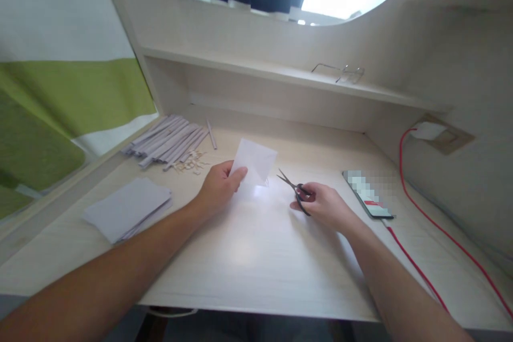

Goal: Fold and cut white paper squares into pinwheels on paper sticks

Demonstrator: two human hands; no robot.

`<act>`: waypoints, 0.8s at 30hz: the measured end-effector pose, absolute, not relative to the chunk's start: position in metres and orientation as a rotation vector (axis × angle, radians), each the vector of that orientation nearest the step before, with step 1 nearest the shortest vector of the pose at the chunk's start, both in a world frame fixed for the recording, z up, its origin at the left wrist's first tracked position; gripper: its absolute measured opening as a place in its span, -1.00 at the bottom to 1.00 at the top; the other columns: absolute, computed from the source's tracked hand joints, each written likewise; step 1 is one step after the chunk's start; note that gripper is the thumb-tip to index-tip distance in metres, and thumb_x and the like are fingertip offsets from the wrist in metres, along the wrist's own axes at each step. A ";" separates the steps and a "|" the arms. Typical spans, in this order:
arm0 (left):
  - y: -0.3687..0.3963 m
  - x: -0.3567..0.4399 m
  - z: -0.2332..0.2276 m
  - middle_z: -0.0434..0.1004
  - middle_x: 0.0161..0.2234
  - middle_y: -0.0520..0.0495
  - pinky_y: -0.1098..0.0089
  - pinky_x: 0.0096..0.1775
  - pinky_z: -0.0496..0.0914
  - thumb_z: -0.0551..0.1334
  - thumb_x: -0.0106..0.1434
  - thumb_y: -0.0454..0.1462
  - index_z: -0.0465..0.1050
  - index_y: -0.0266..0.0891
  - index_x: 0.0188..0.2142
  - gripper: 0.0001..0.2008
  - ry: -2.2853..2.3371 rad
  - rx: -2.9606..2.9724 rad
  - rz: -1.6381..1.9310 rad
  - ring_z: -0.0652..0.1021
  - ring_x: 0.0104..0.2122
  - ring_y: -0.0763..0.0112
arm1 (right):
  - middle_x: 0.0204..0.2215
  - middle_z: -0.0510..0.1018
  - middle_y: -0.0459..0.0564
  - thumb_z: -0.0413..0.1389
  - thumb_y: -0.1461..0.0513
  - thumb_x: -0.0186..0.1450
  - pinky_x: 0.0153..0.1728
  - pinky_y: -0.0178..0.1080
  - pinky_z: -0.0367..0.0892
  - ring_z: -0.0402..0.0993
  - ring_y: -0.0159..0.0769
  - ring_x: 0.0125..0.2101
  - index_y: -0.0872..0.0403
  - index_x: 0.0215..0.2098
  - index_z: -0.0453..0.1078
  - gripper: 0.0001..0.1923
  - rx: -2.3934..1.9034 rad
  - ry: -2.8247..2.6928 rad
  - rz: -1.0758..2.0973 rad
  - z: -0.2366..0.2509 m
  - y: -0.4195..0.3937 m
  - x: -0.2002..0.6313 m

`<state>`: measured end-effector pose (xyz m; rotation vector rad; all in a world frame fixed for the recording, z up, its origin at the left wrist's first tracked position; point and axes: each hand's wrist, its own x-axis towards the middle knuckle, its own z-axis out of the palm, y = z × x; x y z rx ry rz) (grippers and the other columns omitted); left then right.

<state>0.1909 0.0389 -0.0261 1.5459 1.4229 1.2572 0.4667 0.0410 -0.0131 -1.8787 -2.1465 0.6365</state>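
Observation:
Between thumb and fingers, my left hand (220, 184) grips a small white sheet of paper (256, 160), held up over the desk. A pair of scissors (294, 187) with dark handles is in my right hand (324, 203), fingers in the loops. Its blades are slightly parted and point toward the paper, a short gap away from it. Left of my left hand lies a stack of white paper sheets (128, 208). Behind that stack is a pile of rolled paper tubes (168, 139), with small pale paper scraps (190, 163) at its near side.
A phone (371, 195) lies to the right on the desk (240, 272), with a red cable (417, 264) attached. Another red stretch runs to a plug (430, 131) in the right wall. Eyeglasses (348, 72) rest on the shelf (256, 72). A green and white curtain (76, 101) hangs at left.

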 end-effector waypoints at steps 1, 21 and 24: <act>0.040 0.192 -0.028 0.28 -0.65 0.11 0.43 -0.49 0.12 0.19 0.24 -0.09 0.28 -0.21 -0.60 -0.65 1.420 1.559 1.267 0.30 -0.59 0.46 | -0.26 0.67 0.02 0.33 0.01 0.21 -0.40 -0.32 0.26 0.55 -0.24 -0.31 0.08 -0.23 0.52 -0.67 -1.939 -2.123 0.575 -0.012 0.045 0.469; 0.047 0.199 -0.010 0.41 -0.61 0.02 0.41 -0.49 0.30 0.31 -0.01 -0.08 0.46 -0.30 -0.51 -0.71 1.074 1.613 0.958 0.40 -0.60 0.44 | 0.08 0.51 0.11 0.19 0.14 0.45 -0.04 0.01 0.52 0.54 -0.12 -0.04 0.12 0.16 0.39 -0.63 -2.333 -2.224 0.790 0.037 0.079 0.476; 0.049 0.198 -0.009 0.45 -0.56 0.00 0.41 -0.46 0.35 0.32 -0.02 -0.10 0.50 -0.32 -0.47 -0.72 1.013 1.580 0.918 0.42 -0.57 0.45 | 0.05 0.53 0.15 0.19 0.14 0.44 -0.04 -0.02 0.50 0.55 -0.11 -0.04 0.14 0.08 0.44 -0.68 -2.138 -2.138 0.704 0.033 0.070 0.481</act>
